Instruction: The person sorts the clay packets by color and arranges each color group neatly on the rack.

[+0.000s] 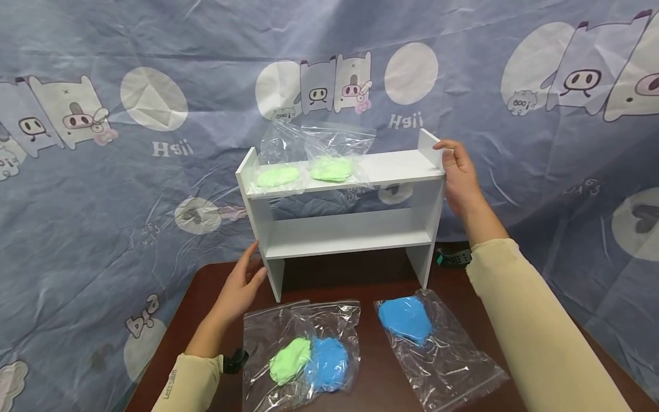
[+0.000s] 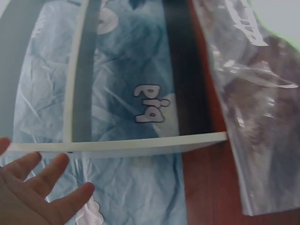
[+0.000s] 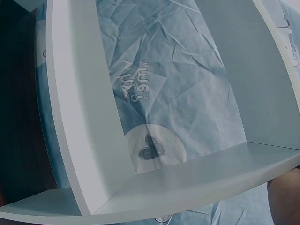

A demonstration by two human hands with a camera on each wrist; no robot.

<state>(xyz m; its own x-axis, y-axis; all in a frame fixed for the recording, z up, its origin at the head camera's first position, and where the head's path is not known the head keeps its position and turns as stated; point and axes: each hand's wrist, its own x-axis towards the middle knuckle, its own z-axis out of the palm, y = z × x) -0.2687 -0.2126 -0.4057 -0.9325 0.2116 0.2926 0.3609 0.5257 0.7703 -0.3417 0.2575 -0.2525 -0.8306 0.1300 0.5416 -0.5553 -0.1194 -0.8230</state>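
Observation:
A small white two-tier shelf (image 1: pixel 345 232) stands at the back of the table. My right hand (image 1: pixel 460 174) grips the top of its right side panel, thumb on the near side; in the right wrist view only part of that hand (image 3: pixel 284 197) shows past the panel's edge. Beside the left side panel is my left hand (image 1: pixel 239 289), its fingers spread and fingertips right at the panel. The left wrist view shows those parted fingers (image 2: pixel 51 178) near the panel's edge. On the top board lie two clear zip bags with flat light green lumps (image 1: pixel 278 176) (image 1: pixel 332 169).
In front of the shelf, overlapping clear bags hold a green lump (image 1: pixel 290 360) and a blue lump (image 1: pixel 326 364). Another bag (image 1: pixel 448 357) with a blue lump (image 1: pixel 407 319) lies to the right. A dark strap (image 1: pixel 453 258) is by the shelf's right foot. Patterned blue cloth (image 1: pixel 216 137) hangs behind.

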